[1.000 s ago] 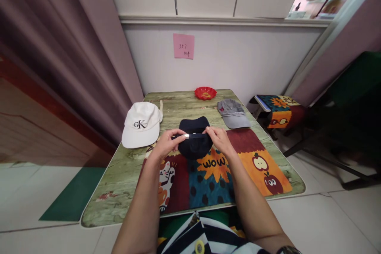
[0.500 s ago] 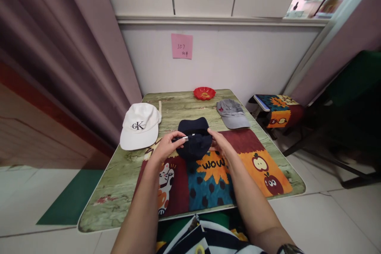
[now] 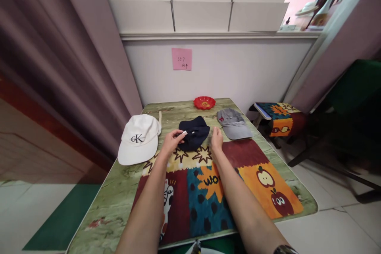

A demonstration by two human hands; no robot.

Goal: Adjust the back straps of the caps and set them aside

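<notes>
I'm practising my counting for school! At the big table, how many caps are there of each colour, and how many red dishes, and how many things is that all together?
White cap: 1
Dark blue cap: 1
Grey cap: 1
Red dish: 1
Total: 4

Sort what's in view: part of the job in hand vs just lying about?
In hand: navy cap; left hand, at its left side; right hand, at its right.

Apparently lying about: white cap; grey cap; red dish; patterned mat.
</notes>
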